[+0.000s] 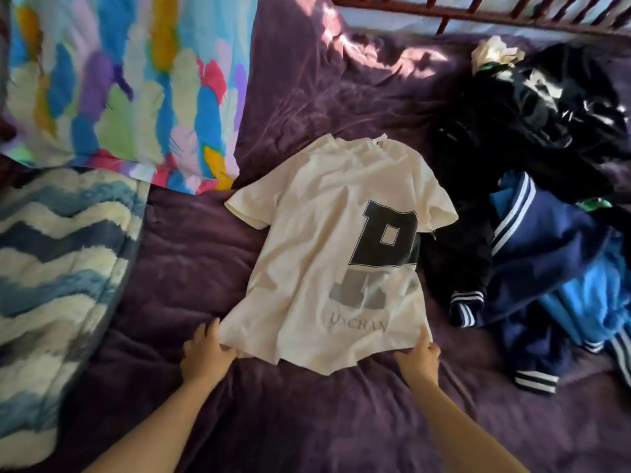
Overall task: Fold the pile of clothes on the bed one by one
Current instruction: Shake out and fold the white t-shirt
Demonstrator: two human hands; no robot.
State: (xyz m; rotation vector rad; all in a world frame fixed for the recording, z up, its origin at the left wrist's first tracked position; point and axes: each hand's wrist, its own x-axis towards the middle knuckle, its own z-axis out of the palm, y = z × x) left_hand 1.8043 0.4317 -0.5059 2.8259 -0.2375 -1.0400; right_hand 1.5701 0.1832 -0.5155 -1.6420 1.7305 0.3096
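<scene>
Left hand [205,353] and right hand [418,356] each pinch hem corner of cream T-shirt [324,268], spread flat

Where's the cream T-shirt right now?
The T-shirt lies centre of the head view on the purple cover, left of the clothes pile; left hand and right hand hold its hem.

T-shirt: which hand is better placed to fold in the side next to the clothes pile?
Right, probably: the right hand pinches the hem corner on that side; the left hand holds the opposite corner, across the T-shirt.
</scene>
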